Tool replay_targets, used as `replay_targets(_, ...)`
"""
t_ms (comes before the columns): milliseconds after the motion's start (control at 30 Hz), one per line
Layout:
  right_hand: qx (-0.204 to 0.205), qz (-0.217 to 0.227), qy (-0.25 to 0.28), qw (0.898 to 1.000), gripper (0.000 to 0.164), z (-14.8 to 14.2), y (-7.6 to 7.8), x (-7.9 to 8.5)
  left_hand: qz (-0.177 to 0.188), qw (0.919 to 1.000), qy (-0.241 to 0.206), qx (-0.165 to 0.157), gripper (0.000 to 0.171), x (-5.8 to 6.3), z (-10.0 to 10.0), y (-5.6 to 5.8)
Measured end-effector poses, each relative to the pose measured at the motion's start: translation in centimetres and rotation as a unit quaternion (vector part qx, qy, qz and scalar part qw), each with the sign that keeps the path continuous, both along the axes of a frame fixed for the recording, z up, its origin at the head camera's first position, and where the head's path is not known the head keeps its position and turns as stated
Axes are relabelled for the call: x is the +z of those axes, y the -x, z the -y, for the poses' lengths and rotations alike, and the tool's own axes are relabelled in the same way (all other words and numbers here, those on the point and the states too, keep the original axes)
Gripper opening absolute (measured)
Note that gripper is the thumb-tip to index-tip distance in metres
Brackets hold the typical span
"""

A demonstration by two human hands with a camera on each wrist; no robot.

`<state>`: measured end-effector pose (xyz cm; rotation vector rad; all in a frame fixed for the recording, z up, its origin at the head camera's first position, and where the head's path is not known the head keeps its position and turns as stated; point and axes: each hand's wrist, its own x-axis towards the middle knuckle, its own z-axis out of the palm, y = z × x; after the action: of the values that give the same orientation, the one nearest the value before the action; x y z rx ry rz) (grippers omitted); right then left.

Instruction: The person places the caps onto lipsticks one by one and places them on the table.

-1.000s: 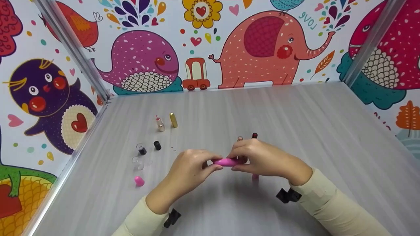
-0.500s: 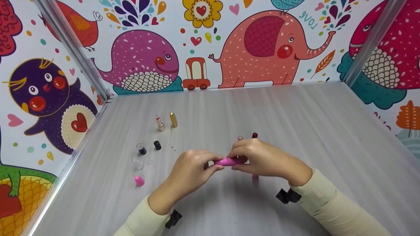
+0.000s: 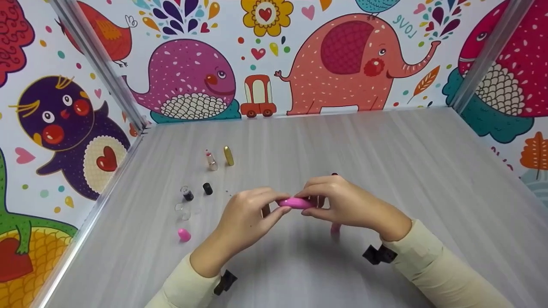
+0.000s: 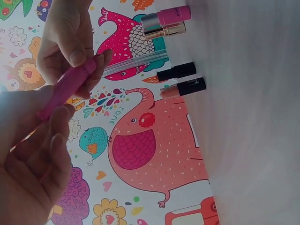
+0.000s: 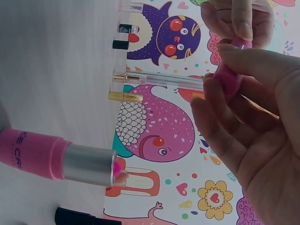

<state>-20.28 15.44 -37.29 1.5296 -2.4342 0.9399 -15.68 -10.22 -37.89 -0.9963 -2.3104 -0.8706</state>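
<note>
Pink tube [image 3: 297, 203] shifted slightly upward, both hands [image 3: 246, 216] pinching its ends, pink lipstick [image 5: 116, 168] showing in silver-collared container [image 5: 86, 163]

pink tube [image 3: 297, 203]: glossy plastic | tabletop [image 3: 274, 149]: smooth wood-look | sleeve [image 3: 428, 252]: matt cloth

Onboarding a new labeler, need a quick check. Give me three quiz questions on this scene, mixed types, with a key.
1. What are the left hand and right hand both holding?

2. True or false: the small pink piece on the table touches the left hand.

3. In the head view, which is farthest from the person?
a) the small pink piece
b) the gold cylinder
c) the small black cylinder

Key: 1. A pink tube. 2. False. 3. b.
</note>
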Motion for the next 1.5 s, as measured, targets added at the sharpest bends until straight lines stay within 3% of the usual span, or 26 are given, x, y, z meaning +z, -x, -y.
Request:
replay_targets(300,-0.028,0.007,0.002,1.0,0.025,-1.1,1.0,0.4,0.002,0.9992,-0.024,0.032,0.016,0.7,1.2,0.1)
replay_targets(567,-0.086,-0.028,0.005,0.996,0.022,-3.2,2.0,1.2,-0.011,0.9971,-0.042,0.063,0.017,1.2,2.2,1.0)
replay_targets(900,-0.087,-0.051,0.013,0.995,0.023,-4.1,2.4,1.6,-0.007,0.9967,-0.039,0.07,0.017,1.4,2.5,1.1)
replay_targets(1033,-0.116,-0.059,-0.006,0.991,0.026,-4.8,2.8,1.8,0.006,0.9965,-0.027,0.079,0.018,1.8,2.7,1.4)
replay_targets(1267,-0.211,-0.006,-0.057,0.976,0.045,-7.1,3.8,2.1,0.011,0.9922,-0.029,0.121,0.022,3.0,3.9,1.8)
replay_targets(1500,-0.251,0.054,-0.08,0.963,0.054,-8.6,4.8,1.7,0.024,0.9872,-0.003,0.158,0.024,4.2,4.6,2.8)
